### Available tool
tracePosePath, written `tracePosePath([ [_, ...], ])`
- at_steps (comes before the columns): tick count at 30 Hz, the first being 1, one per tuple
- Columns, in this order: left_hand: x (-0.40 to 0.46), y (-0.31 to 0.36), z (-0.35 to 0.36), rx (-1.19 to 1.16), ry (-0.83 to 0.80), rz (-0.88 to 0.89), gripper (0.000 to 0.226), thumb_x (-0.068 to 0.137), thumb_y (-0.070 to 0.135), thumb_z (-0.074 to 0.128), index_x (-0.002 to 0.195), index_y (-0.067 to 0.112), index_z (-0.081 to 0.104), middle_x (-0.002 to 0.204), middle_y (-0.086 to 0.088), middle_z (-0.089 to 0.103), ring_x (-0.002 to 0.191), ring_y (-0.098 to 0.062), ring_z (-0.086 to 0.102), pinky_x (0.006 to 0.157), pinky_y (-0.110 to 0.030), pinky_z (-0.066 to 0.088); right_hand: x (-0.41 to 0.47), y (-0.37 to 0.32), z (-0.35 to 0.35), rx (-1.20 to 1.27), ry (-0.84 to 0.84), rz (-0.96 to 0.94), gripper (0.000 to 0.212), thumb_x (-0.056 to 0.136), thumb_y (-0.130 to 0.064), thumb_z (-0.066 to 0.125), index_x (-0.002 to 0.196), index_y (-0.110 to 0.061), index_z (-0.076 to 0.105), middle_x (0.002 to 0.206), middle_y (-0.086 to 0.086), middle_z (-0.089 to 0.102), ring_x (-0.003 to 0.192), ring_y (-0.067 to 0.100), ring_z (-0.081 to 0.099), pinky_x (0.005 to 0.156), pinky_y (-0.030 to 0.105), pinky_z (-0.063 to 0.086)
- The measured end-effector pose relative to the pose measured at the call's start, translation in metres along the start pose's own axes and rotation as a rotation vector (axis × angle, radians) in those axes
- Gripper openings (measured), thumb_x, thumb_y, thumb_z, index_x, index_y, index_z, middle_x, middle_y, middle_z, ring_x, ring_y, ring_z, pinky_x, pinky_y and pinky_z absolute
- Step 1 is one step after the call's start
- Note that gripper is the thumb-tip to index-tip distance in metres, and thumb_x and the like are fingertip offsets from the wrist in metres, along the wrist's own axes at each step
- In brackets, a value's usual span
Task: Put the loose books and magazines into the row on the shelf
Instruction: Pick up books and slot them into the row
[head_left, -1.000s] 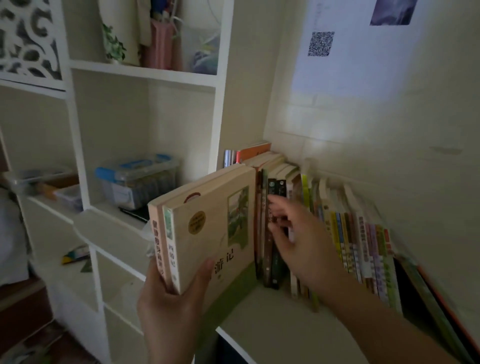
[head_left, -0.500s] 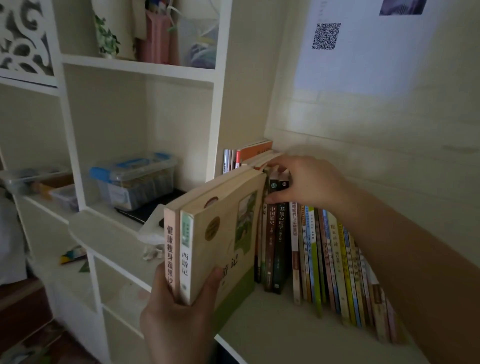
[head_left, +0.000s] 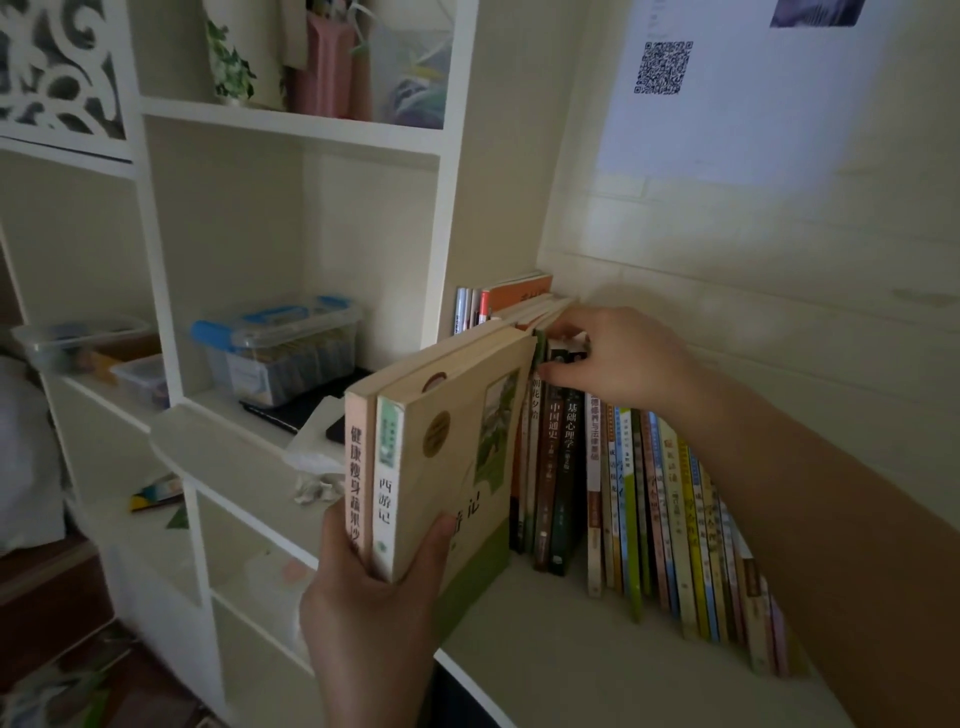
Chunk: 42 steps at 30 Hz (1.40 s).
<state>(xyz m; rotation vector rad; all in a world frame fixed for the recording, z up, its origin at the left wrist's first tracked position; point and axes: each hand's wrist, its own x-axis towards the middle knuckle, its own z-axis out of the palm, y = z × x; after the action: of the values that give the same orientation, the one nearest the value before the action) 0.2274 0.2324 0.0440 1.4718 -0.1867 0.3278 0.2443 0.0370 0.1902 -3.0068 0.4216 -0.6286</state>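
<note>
Shelf (head_left: 545, 639) row (head_left: 649, 493) — left hand (head_left: 374, 613) grips two books (head_left: 431, 467), right hand (head_left: 618, 353) atop.

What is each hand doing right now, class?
Left hand: grips two loose books upright.
Right hand: fingers curled on the tops of the dark books in the row.

Dim, soft indoor light with a yellowish cast; the wall (head_left: 779, 270) at upper right is palest, foreground arms fall dark, edges bow from the wide lens, lower-left corner blurs
</note>
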Motion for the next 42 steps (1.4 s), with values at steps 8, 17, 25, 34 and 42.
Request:
tracePosePath([
  [8, 0.009, -0.013, -0.007, 0.003, -0.096, 0.025, 0.058, 0.068, 0.020, 0.079, 0.103, 0.038, 0.037, 0.086, 0.033, 0.046, 0.075, 0.001, 0.051, 0.059, -0.013, 0.039, -0.002, -0.004, -0.002, -0.016, -0.016, -0.006, 0.044, 0.081, -0.039, 0.064, 0.120, -0.021, 0.054, 0.116, 0.000, 0.060, 0.086, 0.013, 0.047, 0.065, 0.026, 0.035],
  [17, -0.013, -0.006, -0.009, -0.044, -0.018, 0.064, 0.057, 0.063, 0.012, 0.082, 0.080, 0.050, 0.042, 0.074, 0.027, 0.056, 0.068, 0.018, 0.051, 0.053, -0.004, 0.038, -0.011, -0.002, -0.009, 0.008, -0.041, -0.060, 0.044, 0.084, -0.035, 0.059, 0.127, -0.029, 0.053, 0.130, -0.004, 0.056, 0.111, 0.018, 0.053, 0.076, 0.024, 0.033],
  [25, -0.017, -0.006, -0.011, -0.093, 0.017, 0.078, 0.055, 0.052, 0.031, 0.081, 0.083, 0.058, 0.045, 0.080, 0.054, 0.049, 0.071, 0.032, 0.046, 0.054, 0.009, 0.035, -0.001, 0.010, -0.017, -0.051, -0.220, -0.143, 0.044, 0.082, -0.036, 0.066, 0.122, -0.028, 0.052, 0.132, 0.000, 0.052, 0.112, 0.018, 0.051, 0.089, 0.033, 0.042],
  [34, -0.023, -0.003, -0.005, -0.051, -0.035, 0.154, 0.062, 0.050, 0.036, 0.084, 0.080, 0.070, 0.041, 0.080, 0.053, 0.051, 0.074, 0.029, 0.050, 0.054, 0.007, 0.037, 0.012, 0.015, -0.021, -0.450, -0.141, -0.392, 0.059, 0.076, -0.059, 0.060, 0.124, -0.027, 0.052, 0.126, -0.006, 0.051, 0.119, 0.017, 0.040, 0.092, 0.037, 0.036],
  [42, -0.018, -0.015, -0.001, -0.055, -0.023, 0.133, 0.052, 0.064, 0.013, 0.081, 0.086, 0.042, 0.044, 0.082, 0.049, 0.053, 0.074, 0.027, 0.051, 0.060, -0.014, 0.040, 0.014, 0.014, -0.022, -0.229, -0.285, -0.395, 0.051, 0.084, -0.041, 0.063, 0.127, -0.018, 0.049, 0.126, 0.000, 0.056, 0.101, 0.010, 0.047, 0.081, 0.023, 0.033],
])
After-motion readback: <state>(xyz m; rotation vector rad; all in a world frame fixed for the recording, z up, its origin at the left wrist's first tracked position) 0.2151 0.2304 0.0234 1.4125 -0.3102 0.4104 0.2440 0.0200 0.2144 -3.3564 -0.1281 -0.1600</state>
